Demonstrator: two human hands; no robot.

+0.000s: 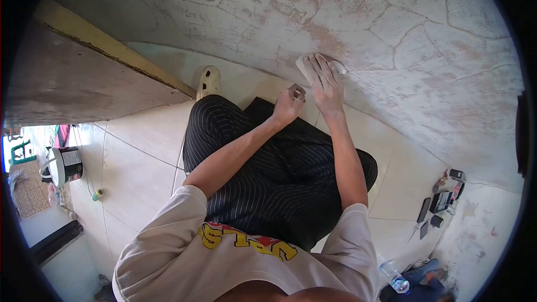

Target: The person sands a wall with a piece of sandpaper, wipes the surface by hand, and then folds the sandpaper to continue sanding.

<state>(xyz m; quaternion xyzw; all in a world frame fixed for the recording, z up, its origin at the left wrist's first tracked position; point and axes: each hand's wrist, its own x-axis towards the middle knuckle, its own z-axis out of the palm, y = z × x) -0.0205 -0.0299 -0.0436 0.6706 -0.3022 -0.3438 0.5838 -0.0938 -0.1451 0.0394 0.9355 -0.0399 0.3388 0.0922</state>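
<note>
My right hand (325,86) is coated in pale dust and presses against the low part of the wall (358,33). Beneath its fingers is a whitish flat piece of sandpaper (304,69), its edge showing left of the fingers; the rest is covered. Just left of it and apart from the wall, my left hand (288,105) hangs above my lap with curled, dusty fingers. Whether anything is inside those fingers is hidden. The wall surface is patchy grey and brown with crack lines.
A wooden panel (106,72) juts in at left, near a cream clog (209,81). A paint bucket (66,165) and a small green item (97,194) stand on the tiles. Phones and small items (442,201) lie right; a plastic bottle (395,277) is lower right.
</note>
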